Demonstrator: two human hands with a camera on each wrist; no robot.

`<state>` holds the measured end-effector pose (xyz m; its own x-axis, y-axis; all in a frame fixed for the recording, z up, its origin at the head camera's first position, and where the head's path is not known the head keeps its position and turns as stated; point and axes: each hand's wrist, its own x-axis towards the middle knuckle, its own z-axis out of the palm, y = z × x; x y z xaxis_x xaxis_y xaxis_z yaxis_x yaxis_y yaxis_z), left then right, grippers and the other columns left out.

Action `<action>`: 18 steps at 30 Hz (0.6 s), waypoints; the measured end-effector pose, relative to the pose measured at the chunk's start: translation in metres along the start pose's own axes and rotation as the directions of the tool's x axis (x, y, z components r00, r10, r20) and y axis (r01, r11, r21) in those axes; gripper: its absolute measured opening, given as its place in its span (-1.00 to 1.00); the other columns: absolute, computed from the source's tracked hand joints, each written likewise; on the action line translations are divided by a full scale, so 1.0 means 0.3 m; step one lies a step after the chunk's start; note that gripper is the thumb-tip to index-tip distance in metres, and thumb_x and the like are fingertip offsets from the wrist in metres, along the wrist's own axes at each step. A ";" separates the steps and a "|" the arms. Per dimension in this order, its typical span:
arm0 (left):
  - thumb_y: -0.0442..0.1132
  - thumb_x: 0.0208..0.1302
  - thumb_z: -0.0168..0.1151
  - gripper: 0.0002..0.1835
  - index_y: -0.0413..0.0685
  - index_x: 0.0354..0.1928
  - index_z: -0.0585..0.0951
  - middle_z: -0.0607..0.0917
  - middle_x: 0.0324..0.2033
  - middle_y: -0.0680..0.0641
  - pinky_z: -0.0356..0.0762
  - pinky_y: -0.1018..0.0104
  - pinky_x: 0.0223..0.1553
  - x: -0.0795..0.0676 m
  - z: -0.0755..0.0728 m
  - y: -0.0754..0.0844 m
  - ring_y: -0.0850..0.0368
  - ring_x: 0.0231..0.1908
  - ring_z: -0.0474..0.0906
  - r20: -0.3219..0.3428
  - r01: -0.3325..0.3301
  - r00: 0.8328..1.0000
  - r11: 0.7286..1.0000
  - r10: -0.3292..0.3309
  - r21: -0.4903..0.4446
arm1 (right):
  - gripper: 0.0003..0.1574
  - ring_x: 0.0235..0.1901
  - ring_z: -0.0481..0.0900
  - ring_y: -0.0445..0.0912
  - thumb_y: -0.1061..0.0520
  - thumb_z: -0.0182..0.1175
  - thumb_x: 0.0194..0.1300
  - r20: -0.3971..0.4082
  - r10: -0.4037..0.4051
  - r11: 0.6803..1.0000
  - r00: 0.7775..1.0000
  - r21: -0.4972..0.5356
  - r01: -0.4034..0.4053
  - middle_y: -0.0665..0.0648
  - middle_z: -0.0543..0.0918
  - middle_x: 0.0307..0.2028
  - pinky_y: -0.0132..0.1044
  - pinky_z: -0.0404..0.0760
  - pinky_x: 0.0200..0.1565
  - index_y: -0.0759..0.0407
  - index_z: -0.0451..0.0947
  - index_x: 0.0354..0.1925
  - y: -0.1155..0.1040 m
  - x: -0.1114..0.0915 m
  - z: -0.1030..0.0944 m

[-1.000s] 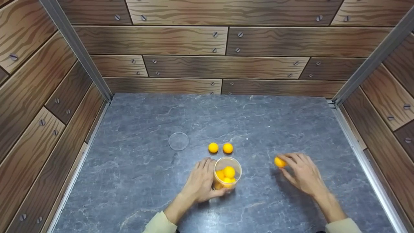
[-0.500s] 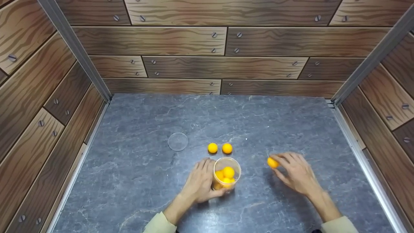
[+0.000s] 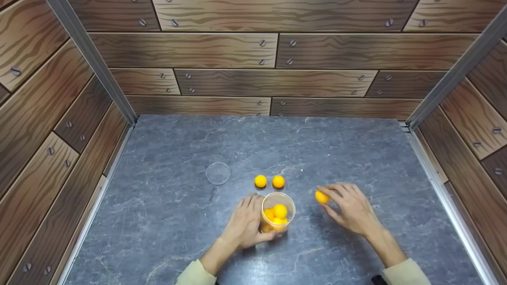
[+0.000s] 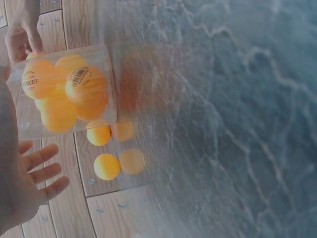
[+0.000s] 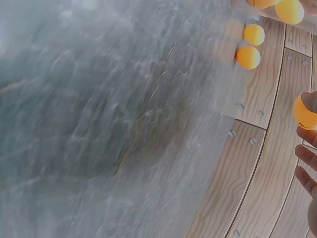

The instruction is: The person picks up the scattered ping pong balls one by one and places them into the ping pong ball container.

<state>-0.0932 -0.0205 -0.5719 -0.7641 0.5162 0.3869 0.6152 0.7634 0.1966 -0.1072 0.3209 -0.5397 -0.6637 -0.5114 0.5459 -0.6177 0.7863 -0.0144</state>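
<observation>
In the head view, my left hand (image 3: 247, 223) holds a clear plastic tub (image 3: 288, 201) from its left side, the thumb across the near side. Several orange table tennis balls (image 3: 280, 211) lie inside the tub; the left wrist view shows black print on some balls (image 4: 39, 79). To the right, my right hand (image 3: 352, 208) pinches another orange table tennis ball (image 3: 321, 196) between thumb and fingertips, above the table and apart from the tub. The right wrist view catches this held ball (image 5: 303, 115) at its right edge. Two loose balls, a left ball (image 3: 260, 181) and a right ball (image 3: 278, 181), rest just beyond the tub.
A thin clear round lid (image 3: 218, 173) lies flat on the grey marbled table (image 3: 174, 233), left of the loose balls. Wood-patterned panels (image 3: 225, 49) wall in the back and both sides, with metal rails (image 3: 447, 202) along the edges.
My right hand has moved left with the pinched ball, toward the tub. The left hand, the tub and the two loose balls stay in place.
</observation>
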 end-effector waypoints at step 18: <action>0.51 0.05 0.35 -0.01 -0.14 0.28 0.46 0.64 0.13 -0.14 0.59 0.02 0.28 -0.007 0.002 0.002 -0.09 0.22 0.57 -0.014 -0.015 1.000 1.000 0.015 0.010 | -0.30 0.02 0.69 0.05 0.02 0.61 0.10 -0.014 -0.032 0.998 0.999 0.048 0.032 0.05 0.77 -0.03 0.03 0.66 0.11 -0.01 0.68 0.23 -0.080 0.079 -0.012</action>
<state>-0.0914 -0.0209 -0.5731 -0.7521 0.5222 0.4021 0.6244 0.7597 0.1814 -0.1064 0.2912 -0.5234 -0.6377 -0.5310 0.5580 -0.6582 0.7519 -0.0368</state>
